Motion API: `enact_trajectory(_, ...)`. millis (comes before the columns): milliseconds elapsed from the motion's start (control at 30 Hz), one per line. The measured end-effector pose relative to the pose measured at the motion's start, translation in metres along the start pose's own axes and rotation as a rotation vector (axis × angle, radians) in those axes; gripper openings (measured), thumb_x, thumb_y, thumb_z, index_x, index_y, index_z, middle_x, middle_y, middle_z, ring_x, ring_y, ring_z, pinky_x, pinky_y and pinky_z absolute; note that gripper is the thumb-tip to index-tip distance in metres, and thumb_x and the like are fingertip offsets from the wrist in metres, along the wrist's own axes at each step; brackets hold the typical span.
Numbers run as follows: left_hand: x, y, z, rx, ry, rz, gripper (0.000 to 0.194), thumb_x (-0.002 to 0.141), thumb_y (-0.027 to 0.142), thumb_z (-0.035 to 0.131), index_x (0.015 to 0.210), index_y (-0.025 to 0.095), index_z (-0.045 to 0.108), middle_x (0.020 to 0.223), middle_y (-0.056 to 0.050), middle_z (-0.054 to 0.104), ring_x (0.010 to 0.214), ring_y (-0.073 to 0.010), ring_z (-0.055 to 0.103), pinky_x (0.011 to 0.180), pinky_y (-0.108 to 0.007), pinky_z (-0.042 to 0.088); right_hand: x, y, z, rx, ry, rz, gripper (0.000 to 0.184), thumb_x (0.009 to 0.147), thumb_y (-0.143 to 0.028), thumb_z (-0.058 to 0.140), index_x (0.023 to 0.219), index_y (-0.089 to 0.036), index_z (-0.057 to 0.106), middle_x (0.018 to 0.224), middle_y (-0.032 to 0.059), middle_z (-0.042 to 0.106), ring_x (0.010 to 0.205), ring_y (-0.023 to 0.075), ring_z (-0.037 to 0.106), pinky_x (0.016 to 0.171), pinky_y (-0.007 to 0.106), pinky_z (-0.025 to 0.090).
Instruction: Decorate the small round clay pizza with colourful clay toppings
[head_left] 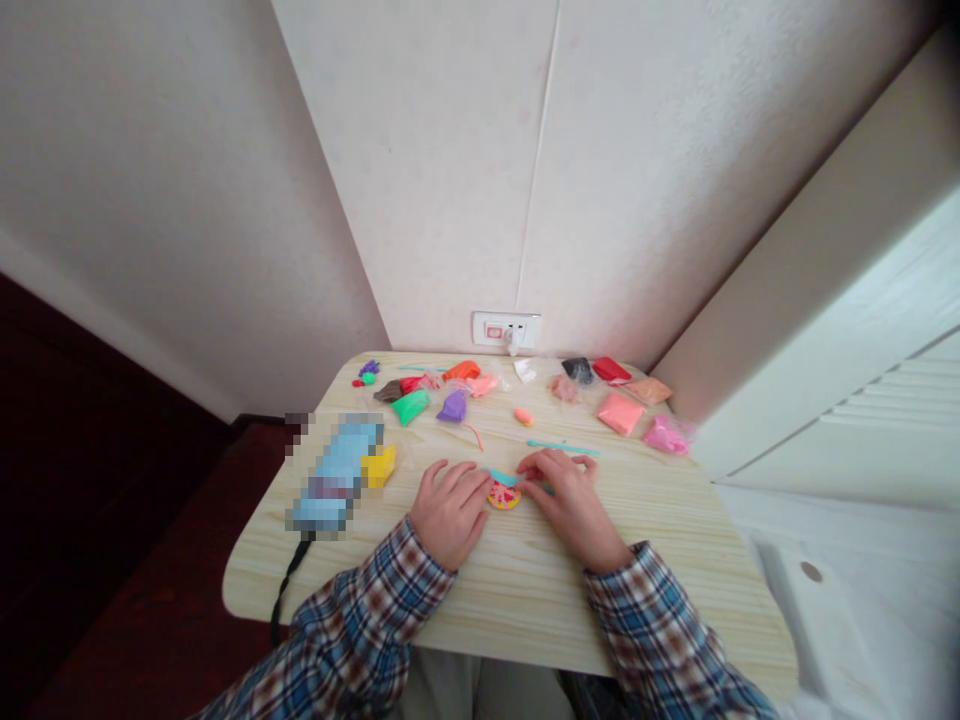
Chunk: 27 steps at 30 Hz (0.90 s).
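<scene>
A small clay piece (504,497), yellow-rimmed with red and pink inside, lies on the table between my hands. A flat blue clay strip (501,478) runs along its far edge. My left hand (451,514) rests palm down with its fingers stretched out, the fingertips at the left end of the strip and beside the clay piece. From the right, my right hand (571,502) has its thumb and bent fingers closed on the strip's right end. Those fingers partly hide that end. Beyond the right hand lies a thin blue modelling tool (562,447).
Along the table's (480,615) far side lie several bags of coloured clay, among them a purple bag (452,406) and a coral bag (620,413). A yellow bag (379,467) touches a blurred phone-like device (337,475) with a black cable (289,580). A wall socket (506,330) sits behind.
</scene>
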<state>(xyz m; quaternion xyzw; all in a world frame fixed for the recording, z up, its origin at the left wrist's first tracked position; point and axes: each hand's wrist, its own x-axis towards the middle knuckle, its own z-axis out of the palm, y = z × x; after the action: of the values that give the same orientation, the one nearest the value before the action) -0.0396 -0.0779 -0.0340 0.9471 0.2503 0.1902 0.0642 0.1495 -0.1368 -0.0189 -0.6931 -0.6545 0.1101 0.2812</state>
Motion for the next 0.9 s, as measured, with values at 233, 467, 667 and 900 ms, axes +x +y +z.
enact_trajectory(233,-0.0024,0.0022,0.0018,0.017,-0.004,0.011,0.041,0.082,0.021,0.043,0.123,0.019,0.05,0.125,-0.009,0.056,0.12,-0.0275,0.043,0.101,-0.053,0.022,-0.0048,0.0019,-0.0008,-0.017,0.006,-0.01,0.016,0.088,-0.022,0.046,0.083,-0.025,0.061,0.088,0.0009,0.065,0.09,0.0191,0.055,0.084,0.039,0.021)
enact_trajectory(467,-0.0044,0.0021,0.0054,-0.019,-0.001,0.008,0.044,0.081,0.021,0.041,0.125,0.017,0.049,0.126,-0.01,0.056,0.118,-0.0267,0.045,0.101,-0.05,0.026,-0.0033,0.0021,0.0055,-0.011,0.037,0.021,0.017,0.087,-0.019,0.046,0.077,-0.023,0.06,0.087,0.0004,0.064,0.089,0.0181,0.054,0.086,0.038,0.02)
enact_trajectory(667,-0.0055,0.0014,0.0058,-0.051,0.047,0.022,0.048,0.077,0.022,0.042,0.124,0.014,0.05,0.124,-0.01,0.056,0.119,-0.0273,0.044,0.098,-0.046,0.032,-0.0048,0.0009,0.0046,-0.002,0.034,0.031,0.014,0.087,-0.022,0.048,0.079,-0.023,0.06,0.088,0.0004,0.063,0.089,0.0178,0.054,0.085,0.037,0.021)
enact_trajectory(900,-0.006,0.002,-0.0005,-0.016,0.12,0.087,0.048,0.077,0.019,0.041,0.124,0.017,0.052,0.126,-0.01,0.054,0.123,-0.0283,0.039,0.096,-0.046,0.033,-0.0067,0.0019,0.002,-0.039,0.047,-0.024,0.012,0.088,-0.026,0.048,0.084,-0.024,0.059,0.089,0.0001,0.064,0.09,0.0188,0.054,0.088,0.04,0.018)
